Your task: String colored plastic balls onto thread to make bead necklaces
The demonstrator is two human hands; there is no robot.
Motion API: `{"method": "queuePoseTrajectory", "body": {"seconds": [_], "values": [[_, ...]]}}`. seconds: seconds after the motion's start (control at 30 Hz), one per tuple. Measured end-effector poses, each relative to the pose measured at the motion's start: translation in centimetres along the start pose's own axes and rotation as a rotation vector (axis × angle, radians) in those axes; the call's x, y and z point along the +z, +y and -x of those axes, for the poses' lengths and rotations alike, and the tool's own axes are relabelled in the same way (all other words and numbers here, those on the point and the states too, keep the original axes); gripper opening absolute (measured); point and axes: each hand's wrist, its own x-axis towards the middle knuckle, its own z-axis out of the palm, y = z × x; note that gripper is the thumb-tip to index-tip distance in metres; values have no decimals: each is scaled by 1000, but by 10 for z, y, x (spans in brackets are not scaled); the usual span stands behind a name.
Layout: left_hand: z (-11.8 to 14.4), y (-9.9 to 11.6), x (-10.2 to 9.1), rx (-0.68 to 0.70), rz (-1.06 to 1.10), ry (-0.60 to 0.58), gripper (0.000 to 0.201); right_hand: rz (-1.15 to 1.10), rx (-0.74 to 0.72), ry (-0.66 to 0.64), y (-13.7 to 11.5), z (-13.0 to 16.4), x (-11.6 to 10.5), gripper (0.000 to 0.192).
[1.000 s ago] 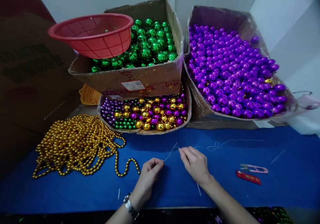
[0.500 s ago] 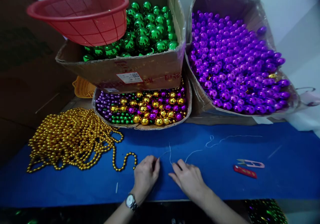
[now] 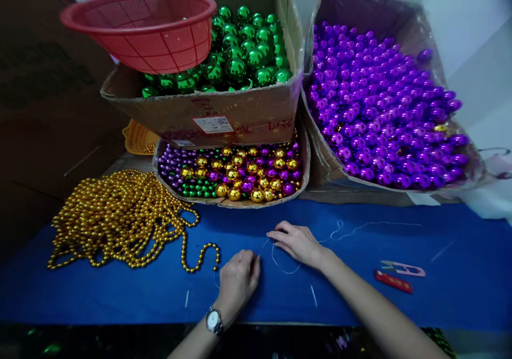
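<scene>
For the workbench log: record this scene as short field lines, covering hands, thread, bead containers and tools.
left hand: left hand, wristwatch on wrist, fingers pinched on the thin white thread
right hand: right hand, fingers pressing the thread to the blue table cover
thread: loops between the hands, trails right
bead strand: heap of gold bead strands, left, apart from the hands
upper box: cardboard box of green balls, red mesh basket on it
lower tray: mixed gold, purple and green balls
right box: purple balls
tools: pink thread snips, red flat item
</scene>
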Motion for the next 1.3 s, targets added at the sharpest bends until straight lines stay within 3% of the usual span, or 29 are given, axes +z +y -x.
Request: {"method": "queuePoseTrajectory", "body": {"seconds": [0.13,0.3,0.4,0.5,0.57,0.67,0.73,0.8,0.9,0.97,1.07,1.2,1.3], "values": [[1,1,-1,13,-10,-5,24,18,-65,-6,5,-7,12,19],[3,1,-5,14,-5,-46,24,67,-90,19,10,-9,23,22],[-4,6,-18,15,122,8,22,82,-111,30,4,-6,13,24],[-21,20,-36,-59,460,61,26,87,-140,46,-12,-3,-12,23],[-35,32,-46,-163,807,-51,31,83,-156,62,-23,0,-31,22],[-51,46,-54,-324,1321,-347,40,54,-154,82,-32,5,-57,22],[-54,49,-58,-377,1435,-458,39,38,-127,97,-30,9,-70,22],[-54,46,-63,-357,1335,-446,33,-72,-53,110,-25,16,-78,24],[-52,35,-73,-209,1054,-338,27,-592,171,53,-22,26,-78,27],[-50,28,-76,-112,889,-266,24,-942,288,-61,-27,32,-68,22],[-48,22,-71,-78,809,-193,22,-1177,349,-146,-43,34,-46,26],[-40,24,-58,-109,829,-78,21,-1386,467,49,-61,26,-29,37],[-34,28,-54,-44,812,-45,19,-1263,467,158,-65,20,-31,35]]}}
